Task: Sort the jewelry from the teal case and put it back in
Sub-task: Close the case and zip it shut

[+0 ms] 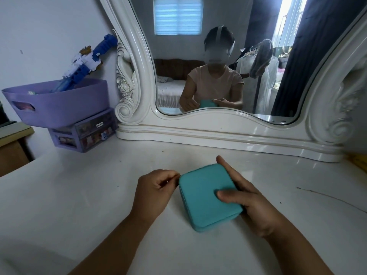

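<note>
A square teal case (204, 197) lies closed on the white dresser top (99, 195), in the middle of the head view. My right hand (246, 199) grips its right side, thumb on the lid and fingers along the far edge. My left hand (156, 187) sits at the case's left corner with fingertips pinched together, apparently on the zipper pull, which is too small to make out. No jewelry is visible; the inside of the case is hidden.
A white carved mirror (218, 133) stands along the back of the dresser. At the far left sit a purple tub (59, 104) holding a blue toy and a small purple drawer unit (85, 133). A thin dark strand (327, 197) lies at the right.
</note>
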Motion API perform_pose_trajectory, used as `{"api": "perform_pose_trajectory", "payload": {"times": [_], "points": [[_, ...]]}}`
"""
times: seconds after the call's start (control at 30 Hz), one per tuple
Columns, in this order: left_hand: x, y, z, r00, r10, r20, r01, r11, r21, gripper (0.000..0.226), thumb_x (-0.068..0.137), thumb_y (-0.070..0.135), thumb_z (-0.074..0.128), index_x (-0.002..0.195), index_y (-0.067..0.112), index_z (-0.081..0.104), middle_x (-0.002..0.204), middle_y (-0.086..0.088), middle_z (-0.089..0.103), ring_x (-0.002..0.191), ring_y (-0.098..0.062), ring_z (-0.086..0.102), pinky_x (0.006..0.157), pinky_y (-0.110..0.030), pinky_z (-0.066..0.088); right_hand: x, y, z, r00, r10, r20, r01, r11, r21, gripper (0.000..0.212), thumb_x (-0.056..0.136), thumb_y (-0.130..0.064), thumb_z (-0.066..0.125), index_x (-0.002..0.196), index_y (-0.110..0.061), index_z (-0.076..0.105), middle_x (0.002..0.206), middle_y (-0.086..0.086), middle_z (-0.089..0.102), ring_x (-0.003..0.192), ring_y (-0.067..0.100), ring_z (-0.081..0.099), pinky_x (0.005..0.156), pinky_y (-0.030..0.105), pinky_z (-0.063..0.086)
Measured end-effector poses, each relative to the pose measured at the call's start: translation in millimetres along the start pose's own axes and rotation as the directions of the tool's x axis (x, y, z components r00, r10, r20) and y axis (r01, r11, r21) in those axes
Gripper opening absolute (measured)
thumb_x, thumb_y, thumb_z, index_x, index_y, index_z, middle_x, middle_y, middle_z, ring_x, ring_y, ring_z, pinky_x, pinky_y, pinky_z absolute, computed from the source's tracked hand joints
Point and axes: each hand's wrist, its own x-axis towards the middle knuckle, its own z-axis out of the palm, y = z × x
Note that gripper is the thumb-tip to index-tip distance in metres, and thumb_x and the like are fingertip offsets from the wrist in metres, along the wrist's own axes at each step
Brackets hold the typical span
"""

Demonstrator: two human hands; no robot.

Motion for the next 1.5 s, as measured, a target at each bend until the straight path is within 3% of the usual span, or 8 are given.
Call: {"api": "perform_pose_trajectory", "payload": {"times": [0.2,0.33,0.43,0.53,0.8,1.03,1.17,1.5], "points": [[3.5,15.3,-0.4,0.976,-0.172,0.133,0.207,0.923,-0.325,0.019,0.079,0.006,0.066,0.074,0.022,0.073,0.063,0.007,0.071,0.055,-0.002,0.061,0.056,-0.014,0.050,-7.2,-3.2,-4.6,0.980,0.078,0.181,-0.084,0.996,0.025,0.070,0.048,-0.012,0.069,0.114,-0.036,0.065,0.114,0.001,0.070,0.101,0.022,0.066,0.079,0.025,0.054],[4.1,11.9,5.9,0.986,-0.161,0.036,0.163,0.922,-0.352,0.012,0.086,0.028,0.059,0.093,0.027,0.068,0.082,0.009,0.073,0.071,-0.003,0.066,0.064,-0.014,0.052,-0.6,0.5,6.8,1.000,0.004,0.008,-0.005,0.990,0.141,0.060,0.061,-0.008,0.065,0.117,-0.032,0.062,0.107,-0.001,0.071,0.093,0.019,0.068,0.072,0.025,0.056],[-2.2,5.0,6.9,0.976,-0.104,0.191,0.158,0.941,-0.299,0.049,0.068,0.063,0.061,0.111,0.040,0.056,0.110,0.014,0.066,0.097,-0.002,0.064,0.077,-0.016,0.052,5.5,0.2,0.2,0.984,-0.032,-0.174,0.076,0.965,0.252,0.059,0.065,-0.013,0.072,0.119,-0.031,0.055,0.097,-0.002,0.074,0.084,0.018,0.071,0.064,0.030,0.056],[-8.1,5.5,16.8,0.903,-0.033,0.428,0.126,0.974,-0.190,0.095,0.049,0.058,0.079,0.131,0.051,0.029,0.136,0.028,0.040,0.117,0.006,0.048,0.092,-0.017,0.046,7.3,3.4,-1.9,0.970,-0.028,-0.243,0.088,0.967,0.240,0.054,0.071,-0.024,0.066,0.122,-0.033,0.050,0.106,0.002,0.072,0.090,0.022,0.070,0.070,0.033,0.055],[2.8,-7.8,28.6,0.859,-0.031,0.511,0.158,0.965,-0.208,0.103,0.052,0.034,0.086,0.134,0.053,0.026,0.140,0.015,0.042,0.127,-0.005,0.044,0.102,-0.037,0.045,7.1,14.2,-5.0,0.991,-0.088,-0.099,0.063,0.972,-0.225,0.105,0.048,-0.028,0.088,0.136,-0.035,0.032,0.132,0.003,0.051,0.120,0.019,0.054,0.097,0.040,0.049],[37.2,-14.9,51.0,0.852,-0.033,0.523,0.112,0.986,-0.120,0.100,0.048,0.041,0.085,0.131,0.051,0.030,0.136,0.015,0.046,0.123,-0.005,0.047,0.102,-0.036,0.046,14.0,9.4,-13.0,0.940,-0.209,-0.269,0.043,0.857,-0.514,0.061,0.076,-0.012,0.073,0.111,-0.044,0.035,0.100,-0.037,0.047,0.087,-0.028,0.051,0.068,-0.005,0.038],[49.2,-16.0,74.0,0.834,-0.064,0.549,0.123,0.990,-0.071,0.105,0.049,0.042,0.084,0.138,0.042,0.026,0.135,0.011,0.047,0.121,-0.006,0.047,0.103,-0.035,0.044,19.8,16.6,-23.9,0.886,-0.256,-0.386,-0.042,0.786,-0.617,0.075,0.078,-0.017,0.070,0.140,-0.028,0.029,0.107,-0.024,0.047,0.091,-0.009,0.048,0.067,-0.008,0.033],[48.9,-15.9,65.1,0.781,-0.109,0.615,0.294,0.933,-0.208,0.100,0.050,0.036,0.084,0.127,0.060,0.024,0.144,0.013,0.038,0.130,-0.001,0.039,0.108,-0.033,0.038,17.2,20.1,-30.6,0.862,-0.287,-0.417,-0.054,0.766,-0.641,0.074,0.073,-0.026,0.075,0.134,-0.037,0.033,0.127,-0.019,0.047,0.109,-0.011,0.046,0.091,0.007,0.035]]}}
